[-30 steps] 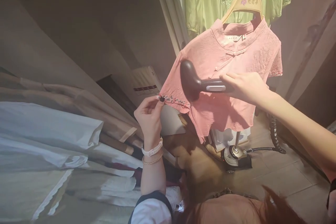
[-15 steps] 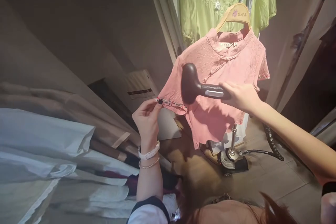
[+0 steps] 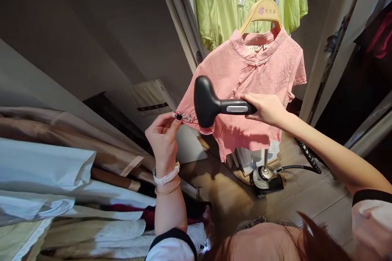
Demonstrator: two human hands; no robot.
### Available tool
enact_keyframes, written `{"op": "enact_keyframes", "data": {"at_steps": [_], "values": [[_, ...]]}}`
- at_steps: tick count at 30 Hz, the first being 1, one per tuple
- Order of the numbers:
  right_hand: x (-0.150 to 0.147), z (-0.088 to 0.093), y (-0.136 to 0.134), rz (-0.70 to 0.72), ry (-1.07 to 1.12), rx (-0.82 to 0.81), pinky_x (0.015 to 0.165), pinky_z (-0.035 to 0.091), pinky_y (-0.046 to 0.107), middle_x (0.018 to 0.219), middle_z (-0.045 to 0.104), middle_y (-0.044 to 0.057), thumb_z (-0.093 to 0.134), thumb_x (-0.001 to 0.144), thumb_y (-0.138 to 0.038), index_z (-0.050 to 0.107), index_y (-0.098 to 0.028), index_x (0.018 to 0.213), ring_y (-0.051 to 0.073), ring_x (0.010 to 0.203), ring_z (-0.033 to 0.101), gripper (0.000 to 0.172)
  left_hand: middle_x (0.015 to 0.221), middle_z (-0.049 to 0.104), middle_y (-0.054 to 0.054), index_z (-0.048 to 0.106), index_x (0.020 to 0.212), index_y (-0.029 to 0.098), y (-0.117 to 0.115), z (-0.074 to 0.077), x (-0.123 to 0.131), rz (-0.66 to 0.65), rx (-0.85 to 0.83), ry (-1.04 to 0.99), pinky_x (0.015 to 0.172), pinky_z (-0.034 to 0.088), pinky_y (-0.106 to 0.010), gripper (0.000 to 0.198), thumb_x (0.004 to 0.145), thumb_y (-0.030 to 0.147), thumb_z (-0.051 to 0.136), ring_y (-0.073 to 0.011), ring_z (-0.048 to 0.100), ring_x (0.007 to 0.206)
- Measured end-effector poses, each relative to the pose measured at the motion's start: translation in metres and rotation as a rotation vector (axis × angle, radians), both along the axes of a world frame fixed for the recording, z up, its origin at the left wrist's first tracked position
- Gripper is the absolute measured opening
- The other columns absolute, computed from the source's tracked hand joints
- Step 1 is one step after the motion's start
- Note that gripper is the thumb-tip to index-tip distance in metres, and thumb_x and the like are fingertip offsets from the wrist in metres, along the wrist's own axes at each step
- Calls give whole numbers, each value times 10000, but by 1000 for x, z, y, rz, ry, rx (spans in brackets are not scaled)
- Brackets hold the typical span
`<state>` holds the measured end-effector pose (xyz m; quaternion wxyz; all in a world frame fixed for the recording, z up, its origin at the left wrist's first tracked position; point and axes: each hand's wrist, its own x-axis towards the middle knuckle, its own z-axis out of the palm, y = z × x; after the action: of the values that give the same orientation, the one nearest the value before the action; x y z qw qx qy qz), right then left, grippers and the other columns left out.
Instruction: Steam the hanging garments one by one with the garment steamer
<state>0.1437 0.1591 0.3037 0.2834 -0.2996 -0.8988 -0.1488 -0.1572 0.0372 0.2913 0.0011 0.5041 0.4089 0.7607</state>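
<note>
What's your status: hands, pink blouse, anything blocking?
Left hand pinching embroidered sleeve hem. Right hand gripping black steamer wand in front of sleeve; contact unclear. Pink blouse on yellow hanger. Wand hides part of hem.

Left hand [image 3: 163, 133] pinched at the fingertips [image 3: 179, 117], wrist [image 3: 167, 167] above forearm [image 3: 170, 214]. Right arm [image 3: 324, 147] angled inward, right hand [image 3: 267, 109] curled in a grip.

A pink short-sleeved blouse [image 3: 269, 77] with stand collar and embroidered cuffs hangs upright, one sleeve [image 3: 189, 100] stretched sideways. The black steamer head [image 3: 205, 101] is before that sleeve, its grey-inlaid handle [image 3: 234, 108] roughly level across the blouse's front.
</note>
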Motion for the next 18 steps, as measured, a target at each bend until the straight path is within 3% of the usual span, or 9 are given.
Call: {"op": "enact_keyframes", "data": {"at_steps": [6,13,18], "values": [[10,-11,18,-119,62,-48,641,375,317,1172,735,106,756,828,-366,605,-201,1288,320,971,687,511,797,724,-11,775,828,192,-6,-1,-2,-116,39,-61,693,544,-216,274,653,336,928,-119,655,725],[1,-5,21,26,135,-37,736,459,338,1264,705,101,744,836,-343,580,-201,1340,317,1079,682,549,800,711,-9,770,844,194,-12,3,-6,-133,-9,-64,676,526,-202,301,666,378,928,-109,639,713],[4,-8,29,-95,141,-93,682,446,341,1092,751,102,761,814,-373,611,-197,1306,327,916,707,543,786,704,-12,761,821,197,-14,1,-9,-211,-72,-118,646,528,-215,329,627,392,942,-116,628,686]]}}
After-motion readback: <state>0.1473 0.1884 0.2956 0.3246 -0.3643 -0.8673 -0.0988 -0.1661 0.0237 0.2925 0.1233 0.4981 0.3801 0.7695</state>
